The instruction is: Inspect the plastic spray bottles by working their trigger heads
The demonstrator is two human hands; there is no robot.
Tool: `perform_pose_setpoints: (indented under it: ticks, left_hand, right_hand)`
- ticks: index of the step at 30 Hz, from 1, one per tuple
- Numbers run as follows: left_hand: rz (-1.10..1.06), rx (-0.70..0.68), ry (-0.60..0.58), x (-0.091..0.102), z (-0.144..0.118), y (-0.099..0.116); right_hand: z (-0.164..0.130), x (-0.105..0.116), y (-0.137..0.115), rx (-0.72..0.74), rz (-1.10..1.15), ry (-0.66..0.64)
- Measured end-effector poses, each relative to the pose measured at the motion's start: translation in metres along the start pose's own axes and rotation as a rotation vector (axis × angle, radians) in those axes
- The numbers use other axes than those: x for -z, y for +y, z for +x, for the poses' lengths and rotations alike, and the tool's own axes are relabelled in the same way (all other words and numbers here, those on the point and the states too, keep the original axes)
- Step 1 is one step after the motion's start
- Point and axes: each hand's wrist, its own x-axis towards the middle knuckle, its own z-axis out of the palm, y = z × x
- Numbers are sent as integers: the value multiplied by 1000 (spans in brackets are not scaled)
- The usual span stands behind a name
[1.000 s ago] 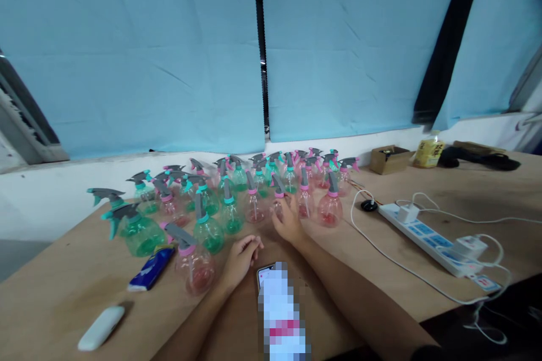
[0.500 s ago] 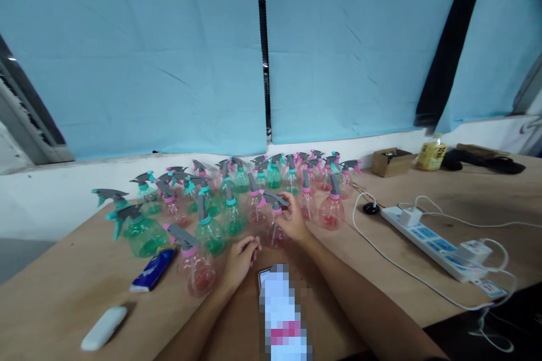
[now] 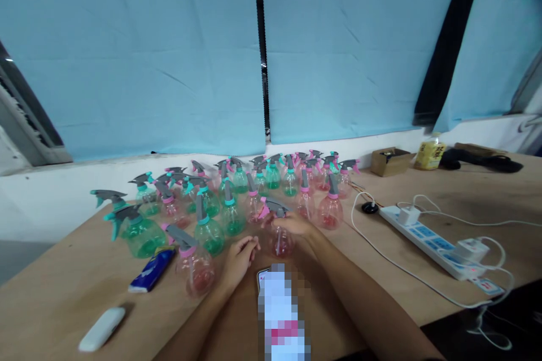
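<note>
My right hand (image 3: 293,224) is closed round the neck of a clear pink spray bottle (image 3: 281,243), just below its grey and pink trigger head. The bottle appears upright, and its nozzle points left. On the table to the left, my left hand (image 3: 242,254) rests with fingers loosely curled together, and nothing shows in them. Left of that wrist is another pink spray bottle (image 3: 195,273). Behind both hands are several spray bottles, among them a green one (image 3: 209,236) and a pink one (image 3: 330,212). Small amounts of liquid seem to lie in their bottoms.
A phone (image 3: 263,277), mostly blurred out, lies between my forearms. To the left are a blue packet (image 3: 152,271) and a white case (image 3: 102,329). A white power strip (image 3: 434,243) with chargers and cables lies right, with a cardboard box (image 3: 392,162) and yellow-labelled bottle (image 3: 430,153) behind.
My right hand has shifted from the grey trigger head down to the neck of the pink spray bottle. That bottle sits slightly nearer me. My left hand is almost unchanged.
</note>
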Motion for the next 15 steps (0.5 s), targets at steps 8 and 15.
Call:
perform_pose_setpoints:
  ticks: [8, 15]
  left_hand:
    - [17, -11, -6, 1, 1, -5]
    - [6, -33, -13, 1, 2, -7]
  right_hand:
    - [6, -6, 9, -24, -40, 72]
    - [5, -8, 6, 2, -155, 76]
